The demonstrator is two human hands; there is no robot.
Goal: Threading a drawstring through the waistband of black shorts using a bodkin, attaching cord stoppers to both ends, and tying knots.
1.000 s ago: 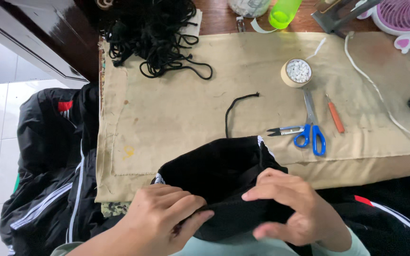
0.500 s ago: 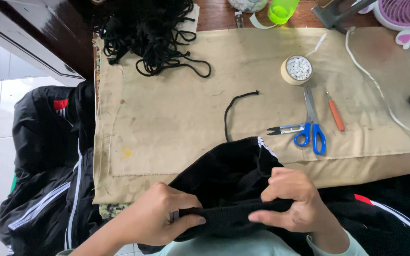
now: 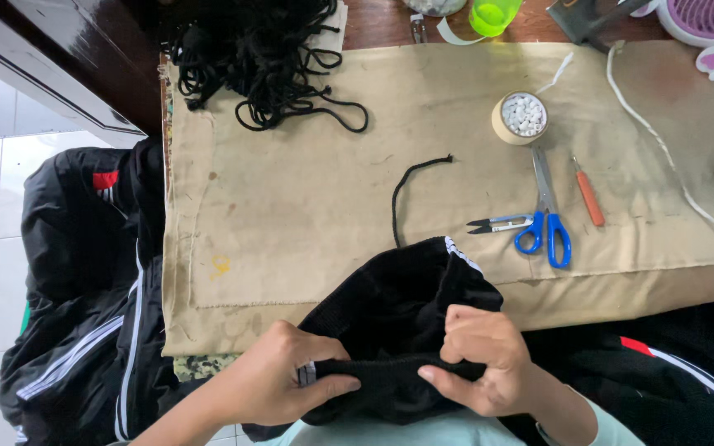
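Black garment (image 3: pixel 398 306) pinched, blue scissors (image 3: pixel 545 216) beyond, cord (image 3: pixel 411 186) between

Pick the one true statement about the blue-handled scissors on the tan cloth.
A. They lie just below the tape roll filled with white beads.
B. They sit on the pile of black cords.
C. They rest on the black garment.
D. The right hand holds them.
A: the blue-handled scissors lie flat on the tan cloth just below the tape roll, while both hands pinch the black garment.
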